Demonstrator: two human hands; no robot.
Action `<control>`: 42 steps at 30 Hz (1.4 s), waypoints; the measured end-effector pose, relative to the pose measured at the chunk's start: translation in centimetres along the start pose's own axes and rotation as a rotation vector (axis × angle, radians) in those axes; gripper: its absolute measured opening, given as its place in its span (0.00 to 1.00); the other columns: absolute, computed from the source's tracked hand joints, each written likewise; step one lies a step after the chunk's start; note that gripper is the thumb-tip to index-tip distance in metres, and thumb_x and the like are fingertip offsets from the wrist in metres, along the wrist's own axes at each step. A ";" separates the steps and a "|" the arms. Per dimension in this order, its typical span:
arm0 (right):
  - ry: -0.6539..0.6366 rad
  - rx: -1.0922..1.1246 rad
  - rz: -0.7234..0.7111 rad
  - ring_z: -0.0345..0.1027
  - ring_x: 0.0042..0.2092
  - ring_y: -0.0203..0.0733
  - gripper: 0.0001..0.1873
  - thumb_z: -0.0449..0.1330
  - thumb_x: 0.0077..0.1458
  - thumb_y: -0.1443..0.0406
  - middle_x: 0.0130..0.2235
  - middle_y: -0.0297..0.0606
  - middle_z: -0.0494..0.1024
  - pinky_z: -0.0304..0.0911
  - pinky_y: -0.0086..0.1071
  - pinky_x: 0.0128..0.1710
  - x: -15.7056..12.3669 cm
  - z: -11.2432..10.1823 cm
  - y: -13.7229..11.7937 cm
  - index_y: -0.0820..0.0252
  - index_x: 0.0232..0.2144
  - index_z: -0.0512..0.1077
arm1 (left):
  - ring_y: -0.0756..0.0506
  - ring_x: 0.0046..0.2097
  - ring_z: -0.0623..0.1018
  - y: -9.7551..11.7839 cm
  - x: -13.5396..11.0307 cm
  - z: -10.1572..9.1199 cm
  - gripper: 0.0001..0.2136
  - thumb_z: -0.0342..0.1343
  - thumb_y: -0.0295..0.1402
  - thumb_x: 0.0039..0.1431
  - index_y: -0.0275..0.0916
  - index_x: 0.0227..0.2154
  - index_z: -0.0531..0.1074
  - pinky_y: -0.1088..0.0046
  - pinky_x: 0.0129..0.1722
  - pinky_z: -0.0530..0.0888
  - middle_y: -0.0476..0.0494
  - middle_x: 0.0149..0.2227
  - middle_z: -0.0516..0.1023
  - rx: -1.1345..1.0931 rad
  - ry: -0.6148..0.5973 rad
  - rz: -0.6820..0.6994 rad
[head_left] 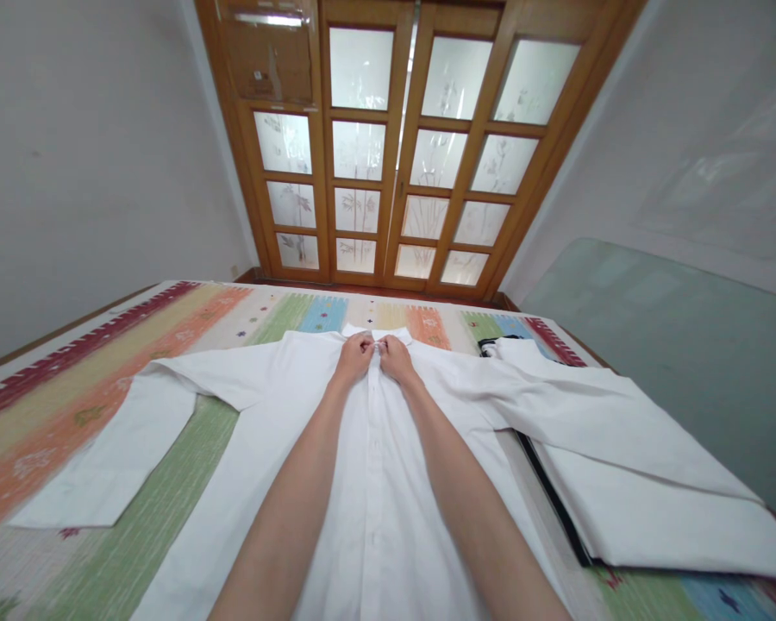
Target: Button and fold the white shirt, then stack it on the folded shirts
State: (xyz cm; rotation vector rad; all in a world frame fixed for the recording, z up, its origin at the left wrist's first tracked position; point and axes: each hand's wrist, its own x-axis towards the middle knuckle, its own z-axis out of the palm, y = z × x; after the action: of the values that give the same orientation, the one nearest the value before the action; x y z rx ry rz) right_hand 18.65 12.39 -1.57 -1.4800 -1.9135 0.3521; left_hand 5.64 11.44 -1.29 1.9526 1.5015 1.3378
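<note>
A white long-sleeved button-up shirt (310,414) lies spread front side up, its collar (394,333) pointing away from me. My left hand (357,354) and my right hand (394,355) meet at the top of the front placket (373,448), just below the collar. The fingers of both are pinched on the shirt there, close together. Whether a button is between the fingertips is too small to see. The left sleeve (122,448) bends down across the cloth, while the right sleeve (621,431) stretches out over a folded white garment.
Under the shirt is a striped, patterned cloth (161,483) covering the surface. The folded white garment (660,526), with a black edge, lies at the right. A pale glass panel (672,345) leans along the right wall. Wooden doors with glass panes (362,147) stand beyond the far edge.
</note>
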 end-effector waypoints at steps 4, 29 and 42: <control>-0.011 -0.009 -0.016 0.66 0.45 0.41 0.09 0.50 0.60 0.69 0.42 0.42 0.75 0.57 0.32 0.44 0.0 -0.2 0.1 0.60 0.38 0.70 | 0.48 0.34 0.73 0.0 -0.1 0.0 0.05 0.54 0.26 0.53 0.36 0.28 0.74 0.71 0.39 0.70 0.45 0.32 0.76 -0.015 0.005 -0.004; 0.069 0.185 -0.030 0.69 0.39 0.42 0.08 0.53 0.55 0.67 0.36 0.37 0.77 0.61 0.34 0.42 0.0 -0.3 0.1 0.56 0.37 0.70 | 0.51 0.29 0.71 -0.4 -0.2 0.4 0.02 0.57 0.25 0.47 0.37 0.25 0.72 0.74 0.33 0.70 0.49 0.29 0.74 -0.071 0.035 -0.010; 0.258 0.195 0.020 0.67 0.41 0.41 0.13 0.51 0.46 0.72 0.39 0.40 0.74 0.61 0.33 0.45 0.1 -1.0 -0.2 0.60 0.35 0.70 | 0.39 0.54 0.67 1.3 -0.9 -0.6 0.33 0.61 0.24 0.42 0.40 0.55 0.62 0.63 0.51 0.68 0.36 0.54 0.63 0.103 0.215 0.020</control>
State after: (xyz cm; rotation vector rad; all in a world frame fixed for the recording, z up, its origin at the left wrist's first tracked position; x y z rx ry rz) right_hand 19.18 12.24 -0.72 -1.3468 -1.6142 0.3291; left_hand 5.88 10.00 -0.47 1.9400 1.6834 1.5496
